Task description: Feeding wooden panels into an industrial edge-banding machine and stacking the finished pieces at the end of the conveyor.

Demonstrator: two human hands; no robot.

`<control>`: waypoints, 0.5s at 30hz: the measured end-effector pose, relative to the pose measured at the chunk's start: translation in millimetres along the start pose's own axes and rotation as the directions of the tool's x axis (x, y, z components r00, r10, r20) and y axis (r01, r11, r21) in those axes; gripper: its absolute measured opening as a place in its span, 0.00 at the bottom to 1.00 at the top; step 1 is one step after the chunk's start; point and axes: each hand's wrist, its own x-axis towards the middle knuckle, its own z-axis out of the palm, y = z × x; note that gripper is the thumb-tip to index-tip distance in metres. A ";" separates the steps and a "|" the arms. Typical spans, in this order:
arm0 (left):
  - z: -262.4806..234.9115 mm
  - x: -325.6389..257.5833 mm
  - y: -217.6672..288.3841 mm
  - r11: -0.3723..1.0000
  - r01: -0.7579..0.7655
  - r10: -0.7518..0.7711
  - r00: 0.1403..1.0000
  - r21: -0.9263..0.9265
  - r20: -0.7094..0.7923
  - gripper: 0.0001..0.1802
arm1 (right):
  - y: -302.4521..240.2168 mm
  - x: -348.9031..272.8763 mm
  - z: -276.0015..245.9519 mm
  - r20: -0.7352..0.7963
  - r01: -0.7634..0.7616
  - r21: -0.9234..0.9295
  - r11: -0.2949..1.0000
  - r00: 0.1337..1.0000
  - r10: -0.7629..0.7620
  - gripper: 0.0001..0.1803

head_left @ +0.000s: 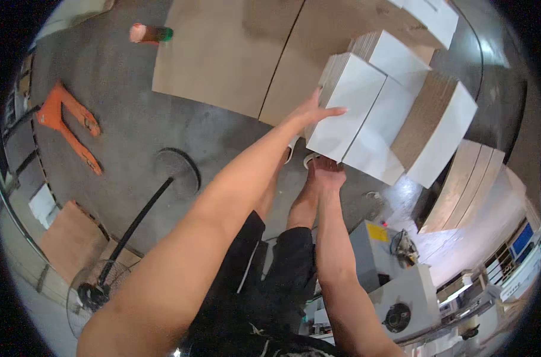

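Stacks of flat white cardboard sheets with brown edges stand together at the right end of a large brown board. My left hand (318,111) is at the left side of the nearest white cardboard stack (352,98), its thumb reaching over the white top and its fingers along the layered edge. Against the near lower edge of the same stack, my right hand (329,172) is turned palm up, with its fingertips hidden beneath the sheets. Another white stack (380,134) touches it on the right.
The brown board (223,59) spreads across the far side, a red-and-green roll (150,33) at its left corner. An orange pallet jack (59,113) and a fan (101,285) on a round-based stand are at left. Grey machine housings (401,291) and stacked boards (464,184) lie right.
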 end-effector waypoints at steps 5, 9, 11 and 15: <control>7.7 78.1 -26.1 0.958 -0.015 0.021 1.000 -0.285 0.021 0.73 | 24.9 26.1 47.7 0.175 0.109 0.093 0.990 0.977 -0.124 0.28; 25.6 63.4 -3.7 0.948 -0.072 0.097 0.993 -0.311 0.063 0.63 | 10.7 29.8 58.6 0.164 0.247 0.040 0.968 0.954 -0.250 0.29; 15.0 61.2 -4.6 0.949 -0.115 0.130 0.991 -0.292 0.030 0.63 | 17.1 33.4 63.7 0.166 0.268 0.045 0.962 0.948 -0.272 0.29; 3.4 60.6 5.4 0.980 -0.114 0.122 0.992 -0.165 0.037 0.64 | 20.8 37.1 67.9 0.125 0.199 0.028 0.980 0.972 -0.201 0.33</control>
